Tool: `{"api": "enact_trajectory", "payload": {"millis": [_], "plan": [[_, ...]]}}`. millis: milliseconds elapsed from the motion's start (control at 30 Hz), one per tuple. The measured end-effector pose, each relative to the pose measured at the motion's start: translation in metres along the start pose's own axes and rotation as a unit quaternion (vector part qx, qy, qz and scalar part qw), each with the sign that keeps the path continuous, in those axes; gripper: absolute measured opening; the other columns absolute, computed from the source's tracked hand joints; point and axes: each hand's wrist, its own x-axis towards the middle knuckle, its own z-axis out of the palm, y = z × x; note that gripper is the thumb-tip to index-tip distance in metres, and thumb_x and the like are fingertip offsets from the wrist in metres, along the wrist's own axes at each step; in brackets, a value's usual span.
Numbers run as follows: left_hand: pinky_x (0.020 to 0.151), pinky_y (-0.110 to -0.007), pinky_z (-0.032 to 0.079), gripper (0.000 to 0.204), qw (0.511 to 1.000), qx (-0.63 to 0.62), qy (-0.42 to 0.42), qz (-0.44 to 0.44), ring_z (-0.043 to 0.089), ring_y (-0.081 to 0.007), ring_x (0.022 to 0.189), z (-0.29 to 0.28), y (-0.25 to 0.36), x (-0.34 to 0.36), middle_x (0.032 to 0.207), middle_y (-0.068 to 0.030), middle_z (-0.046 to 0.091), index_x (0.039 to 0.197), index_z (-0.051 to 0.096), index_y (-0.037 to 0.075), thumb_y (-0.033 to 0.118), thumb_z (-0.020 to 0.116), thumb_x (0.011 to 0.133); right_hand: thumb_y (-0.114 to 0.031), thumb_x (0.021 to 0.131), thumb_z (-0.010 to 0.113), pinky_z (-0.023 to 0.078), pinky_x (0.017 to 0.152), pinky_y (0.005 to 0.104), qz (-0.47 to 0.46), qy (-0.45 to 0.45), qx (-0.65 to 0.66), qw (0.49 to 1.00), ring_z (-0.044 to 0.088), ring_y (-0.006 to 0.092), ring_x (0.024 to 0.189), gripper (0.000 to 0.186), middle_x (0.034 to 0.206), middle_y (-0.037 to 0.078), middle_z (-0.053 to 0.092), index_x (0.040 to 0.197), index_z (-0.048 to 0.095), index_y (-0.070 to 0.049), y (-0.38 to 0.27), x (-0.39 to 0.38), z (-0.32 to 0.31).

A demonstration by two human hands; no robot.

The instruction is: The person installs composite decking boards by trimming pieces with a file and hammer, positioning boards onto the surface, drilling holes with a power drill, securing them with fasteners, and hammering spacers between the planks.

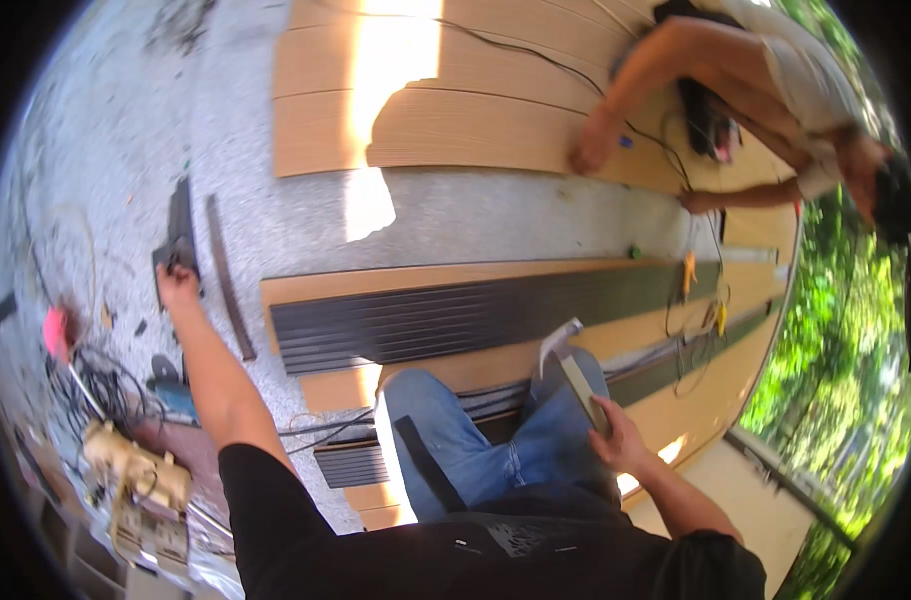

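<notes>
My left hand (178, 287) is stretched far out to the left, its fingers closed on a dark grey offcut (180, 225) at the concrete floor. Beside that lies a long narrow dark strip (229, 278). My right hand (620, 437) grips a hammer (579, 385) by its flat, pale handle, the grey metal head raised over my knee. Another dark strip (427, 462) rests across my left thigh. Before my knees runs a ribbed dark plank (445, 318), lying on a wood-coloured board (320, 392).
At the upper right, a co-worker (720, 75) leans over wood-coloured planks (475, 120), both hands low. A black cable (520, 48) crosses them. Orange-handled tools (689, 275) lie on the boards. At the lower left are coiled cables (105, 390) and a beige power tool (135, 465).
</notes>
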Motion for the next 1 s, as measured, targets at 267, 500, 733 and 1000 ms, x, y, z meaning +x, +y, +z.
{"api": "enact_trajectory", "payload": {"millis": [267,500,733,1000], "plan": [[0.084,-0.037,0.059,0.026,0.909,0.209,-0.359,-0.039,0.069,-0.0215,0.095,0.115,-0.399,-0.391,0.106,-0.0083,0.072,0.118,0.068,0.006,0.027,0.068,0.102,-0.003,0.09,0.068,0.047,0.099,0.03,0.032,0.124,0.139,0.982,0.057,0.0176,0.114,0.07,0.126,0.012,0.059,0.153,0.036,0.001,0.108,-0.017,-0.069],[0.082,-0.029,0.053,0.034,0.819,0.41,-0.355,-0.187,0.064,-0.0134,0.092,0.215,-0.78,-0.566,0.106,-0.0041,0.071,0.12,0.067,0.001,0.022,0.077,0.095,-0.014,0.098,0.053,0.051,0.068,0.0305,-0.004,0.253,0.166,0.953,0.059,0.0136,0.073,0.042,0.089,0.008,0.063,0.138,0.052,0.0,0.228,0.01,-0.107],[0.084,-0.033,0.057,0.037,0.801,0.456,-0.333,-0.2,0.066,-0.017,0.093,0.246,-0.939,-0.565,0.105,-0.0067,0.069,0.113,0.066,-0.002,0.029,0.078,0.095,-0.026,0.108,0.048,0.04,0.05,0.026,0.1,0.237,0.373,0.891,0.052,0.0064,0.057,0.036,0.067,0.001,0.054,0.134,0.051,-0.001,0.297,0.106,-0.162],[0.087,-0.033,0.057,0.045,0.805,0.481,-0.302,-0.174,0.068,-0.0189,0.087,0.252,-0.948,-0.546,0.104,-0.0089,0.069,0.109,0.065,-0.004,0.035,0.08,0.093,-0.027,0.11,0.046,0.043,0.048,0.0263,0.108,0.223,0.329,0.911,0.052,0.0096,0.053,0.033,0.074,0.002,0.058,0.131,0.053,-0.001,0.322,0.178,-0.182]]}}
